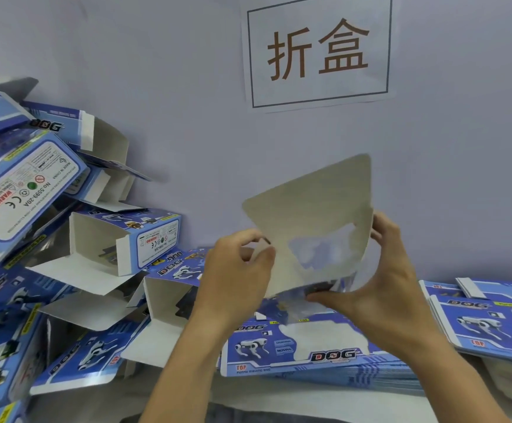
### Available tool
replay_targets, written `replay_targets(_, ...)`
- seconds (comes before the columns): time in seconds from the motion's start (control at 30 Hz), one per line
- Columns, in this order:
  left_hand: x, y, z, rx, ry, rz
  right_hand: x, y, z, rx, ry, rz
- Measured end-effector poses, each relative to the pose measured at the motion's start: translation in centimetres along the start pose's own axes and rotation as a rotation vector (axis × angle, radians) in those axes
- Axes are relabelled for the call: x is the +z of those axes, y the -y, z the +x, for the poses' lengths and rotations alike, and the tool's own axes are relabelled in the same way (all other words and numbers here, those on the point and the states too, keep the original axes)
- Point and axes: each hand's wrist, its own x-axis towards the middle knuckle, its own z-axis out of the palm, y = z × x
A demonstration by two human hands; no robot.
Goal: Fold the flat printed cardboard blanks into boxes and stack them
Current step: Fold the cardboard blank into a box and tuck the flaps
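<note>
We note, nearest us, both forearms raised over the stack of flat blanks [309, 352], glossy blue print w/ a robot dog and "DOG" lettering, top sheet lying face up. Left hand [236, 270] pinches the left edge of the held blank [316, 206], fingers curled round it; right hand [380, 285] grips its right side, thumb under the lower edge, fingers behind. Blank is held in mid-air above the stack, grey unprinted inside facing us, w/ a cut-out window approx. at centre; lower part is motion-blurred. Judgement: step in hand is opening the flat blank into a sleeve; next move calls for squaring the creases, then tucking end flaps. Left of us, folded boxes [120, 242] lie in a loose, tilted heap, flaps open. Beyond, a pale wall carries a paper sign [319, 50].
</note>
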Motion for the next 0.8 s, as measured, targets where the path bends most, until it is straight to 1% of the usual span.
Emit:
replay_targets(0.1,-0.6,-0.2,-0.3,-0.013,0.289,-0.365,-0.9,-0.6,0.5,0.076,-0.103,0.112)
replay_targets(0.13,-0.8,-0.2,-0.5,-0.003,0.366,-0.436,-1.0,-0.7,0.6,0.104,-0.148,0.173)
replay_targets(0.17,-0.9,-0.1,-0.7,0.012,0.42,-0.465,-1.1,-0.6,0.6,0.139,-0.189,0.236)
replay_targets(0.23,-0.6,-0.1,-0.9,0.053,0.452,-0.392,-1.1,-0.4,0.7,0.199,-0.21,0.315)
replay_targets(0.27,-0.2,-0.2,-1.0,0.076,0.423,-0.337,-1.1,-0.3,0.7,0.212,-0.191,0.333)
replay_targets(0.33,0.5,-0.2,-1.2,0.115,0.31,-0.298,-1.0,-0.1,0.6,0.22,-0.13,0.388)
replay_targets(0.4,0.7,0.0,-1.2,0.087,0.198,-0.37,-1.2,-0.1,0.5,0.227,-0.058,0.461)
replay_targets(0.47,0.6,0.2,-1.1,0.045,0.121,-0.454,-1.5,0.1,0.4,0.222,0.007,0.488)
replay_targets(0.6,1.2,-0.6,-1.2,0.036,0.084,-0.576,-0.9,1.0,0.3,0.168,0.18,0.591)
replay_targets(0.7,1.6,-1.0,-1.1,0.065,0.05,-0.595,-0.2,2.0,0.1,0.171,0.283,0.622)
replay_targets(0.73,1.8,-1.0,-1.1,0.062,0.035,-0.591,0.0,2.5,0.0,0.169,0.286,0.599)
replay_targets(0.8,1.9,-1.2,-1.1,0.045,0.003,-0.59,0.6,3.2,0.0,0.143,0.217,0.544)
